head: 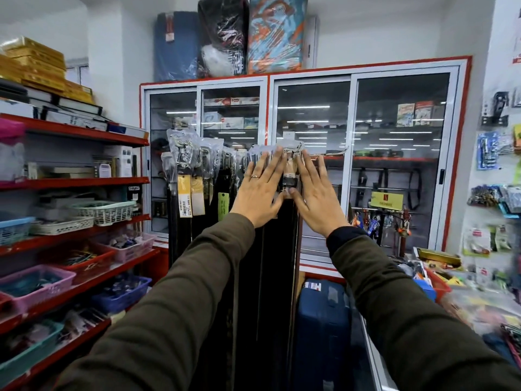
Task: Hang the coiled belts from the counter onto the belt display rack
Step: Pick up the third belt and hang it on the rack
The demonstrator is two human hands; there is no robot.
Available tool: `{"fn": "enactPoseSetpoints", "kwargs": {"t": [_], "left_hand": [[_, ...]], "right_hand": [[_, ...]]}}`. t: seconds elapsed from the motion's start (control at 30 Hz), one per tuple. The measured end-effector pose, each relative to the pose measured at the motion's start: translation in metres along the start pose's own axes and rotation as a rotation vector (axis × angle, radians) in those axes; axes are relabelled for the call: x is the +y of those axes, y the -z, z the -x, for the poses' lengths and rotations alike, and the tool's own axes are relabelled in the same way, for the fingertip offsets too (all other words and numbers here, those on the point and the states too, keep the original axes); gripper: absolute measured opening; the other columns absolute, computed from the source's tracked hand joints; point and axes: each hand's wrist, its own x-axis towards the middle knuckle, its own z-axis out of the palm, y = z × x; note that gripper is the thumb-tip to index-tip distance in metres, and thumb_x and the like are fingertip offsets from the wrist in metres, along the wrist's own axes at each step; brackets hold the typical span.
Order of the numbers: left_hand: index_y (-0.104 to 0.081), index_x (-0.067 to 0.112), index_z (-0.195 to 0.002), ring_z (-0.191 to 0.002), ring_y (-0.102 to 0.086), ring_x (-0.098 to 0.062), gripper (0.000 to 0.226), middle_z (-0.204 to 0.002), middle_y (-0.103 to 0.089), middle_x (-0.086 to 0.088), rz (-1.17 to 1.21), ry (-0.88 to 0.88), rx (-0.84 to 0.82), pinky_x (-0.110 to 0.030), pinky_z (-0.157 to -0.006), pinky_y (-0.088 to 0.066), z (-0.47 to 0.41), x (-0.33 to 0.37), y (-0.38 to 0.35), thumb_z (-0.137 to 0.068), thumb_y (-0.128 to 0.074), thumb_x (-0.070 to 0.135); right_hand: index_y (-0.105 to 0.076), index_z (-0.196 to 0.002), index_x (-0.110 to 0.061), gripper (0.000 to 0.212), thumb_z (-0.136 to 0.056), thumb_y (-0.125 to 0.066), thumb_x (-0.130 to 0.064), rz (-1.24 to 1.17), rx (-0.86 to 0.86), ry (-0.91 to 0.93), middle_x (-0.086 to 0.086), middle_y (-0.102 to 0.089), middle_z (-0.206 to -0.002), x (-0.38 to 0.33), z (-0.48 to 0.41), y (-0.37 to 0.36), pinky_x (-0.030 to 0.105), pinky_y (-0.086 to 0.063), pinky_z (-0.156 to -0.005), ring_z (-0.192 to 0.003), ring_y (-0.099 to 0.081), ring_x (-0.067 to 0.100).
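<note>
The black belt (284, 249) hangs full length from the belt display rack (327, 157), its plastic-wrapped buckle at the hook. The left hand (260, 190) and right hand (315, 196) flank the buckle, fingers spread flat, gripping nothing. Judgement: confirm the hanger loop seats fully on the hook before letting go. On the left shelves, a white basket (104, 211) and a pink basket (36, 280) hold small goods, indistinct.

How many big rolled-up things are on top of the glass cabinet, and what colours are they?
Blue roll: 1
Black roll: 1
Orange and teal roll: 1
Total: 3
</note>
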Motion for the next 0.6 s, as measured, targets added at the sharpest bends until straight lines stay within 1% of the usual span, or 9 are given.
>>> {"fn": "enactPoseSetpoints", "kwargs": {"t": [0.03,0.1,0.2,0.3,0.37,0.43,0.5,0.53,0.6], "left_hand": [[0.002,0.019,-0.160,-0.158,0.002,-0.025,0.076,-0.171,0.004,-0.001,-0.002,0.008,-0.008,-0.053,-0.127,-0.011,-0.001,-0.004,-0.003,-0.095,-0.029,0.046],[0.003,0.021,-0.160,-0.158,0.003,-0.023,0.077,-0.170,0.006,0.001,-0.003,0.015,-0.010,-0.053,-0.128,-0.008,-0.002,-0.011,-0.009,-0.098,-0.035,0.046],[0.003,0.022,-0.160,-0.158,0.003,-0.021,0.076,-0.170,0.006,0.002,-0.014,0.001,0.008,-0.052,-0.128,-0.009,0.000,-0.015,-0.012,-0.100,-0.035,0.048],[-0.002,0.021,-0.160,-0.158,0.000,-0.019,0.073,-0.171,0.002,0.001,-0.042,-0.016,0.045,-0.053,-0.127,-0.010,0.007,-0.017,-0.011,-0.100,-0.033,0.048],[-0.005,0.019,-0.160,-0.158,-0.002,-0.021,0.072,-0.171,-0.002,-0.002,-0.089,-0.015,0.085,-0.054,-0.127,-0.011,0.016,-0.021,-0.008,-0.100,-0.034,0.047],[-0.006,0.018,-0.160,-0.158,-0.002,-0.023,0.072,-0.170,-0.002,-0.005,-0.128,0.017,0.137,-0.054,-0.127,-0.008,0.027,-0.027,0.000,-0.100,-0.035,0.045],[-0.007,0.018,-0.160,-0.158,-0.002,-0.024,0.070,-0.170,-0.004,-0.007,-0.136,0.056,0.206,-0.053,-0.127,-0.005,0.040,-0.037,0.014,-0.101,-0.035,0.044],[-0.010,0.017,-0.160,-0.158,-0.004,-0.025,0.069,-0.170,-0.005,-0.007,-0.141,0.074,0.241,-0.053,-0.127,-0.005,0.047,-0.044,0.022,-0.102,-0.036,0.043],[-0.013,0.016,-0.160,-0.158,-0.007,-0.027,0.066,-0.170,-0.009,-0.008,-0.148,0.110,0.300,-0.054,-0.127,-0.004,0.060,-0.063,0.038,-0.102,-0.037,0.040]], "right_hand": [[-0.007,-0.160,-0.016,0.068,-0.103,-0.038,-0.038,0.020,-0.016,0.005,0.004,-0.001,-0.169,0.002,-0.004,-0.004,0.042,-0.002,-0.128,-0.150,0.026,0.010],[-0.007,-0.160,-0.016,0.069,-0.103,-0.038,-0.040,0.007,-0.044,0.008,0.003,-0.001,-0.169,0.005,-0.008,-0.009,0.041,-0.004,-0.128,-0.152,0.018,0.014],[-0.006,-0.160,-0.020,0.069,-0.103,-0.038,-0.041,-0.046,-0.052,-0.005,-0.002,0.001,-0.169,0.004,-0.008,-0.013,0.038,-0.006,-0.128,-0.154,0.011,0.013],[-0.007,-0.160,-0.024,0.067,-0.103,-0.039,-0.039,-0.074,-0.021,-0.068,-0.006,-0.001,-0.169,-0.001,-0.005,-0.019,0.046,-0.011,-0.127,-0.156,0.004,0.017],[-0.017,-0.158,-0.021,0.064,-0.102,-0.043,-0.033,-0.124,0.101,-0.119,-0.001,-0.011,-0.168,-0.013,-0.001,-0.023,0.048,-0.017,-0.125,-0.156,-0.007,0.020],[-0.033,-0.152,-0.017,0.054,-0.100,-0.047,-0.024,-0.210,0.296,-0.159,0.007,-0.026,-0.160,-0.033,0.003,-0.027,0.042,-0.023,-0.123,-0.151,-0.022,0.021],[-0.045,-0.143,-0.015,0.045,-0.099,-0.049,-0.019,-0.290,0.431,-0.161,0.008,-0.035,-0.152,-0.057,0.004,-0.030,0.037,-0.025,-0.121,-0.145,-0.030,0.019],[-0.047,-0.141,-0.014,0.043,-0.099,-0.050,-0.018,-0.319,0.447,-0.132,0.008,-0.036,-0.152,-0.071,0.001,-0.032,0.037,-0.024,-0.120,-0.146,-0.030,0.018],[-0.044,-0.145,-0.012,0.046,-0.100,-0.049,-0.018,-0.353,0.404,-0.047,0.009,-0.034,-0.156,-0.096,-0.009,-0.040,0.040,-0.021,-0.123,-0.149,-0.027,0.022]]}}
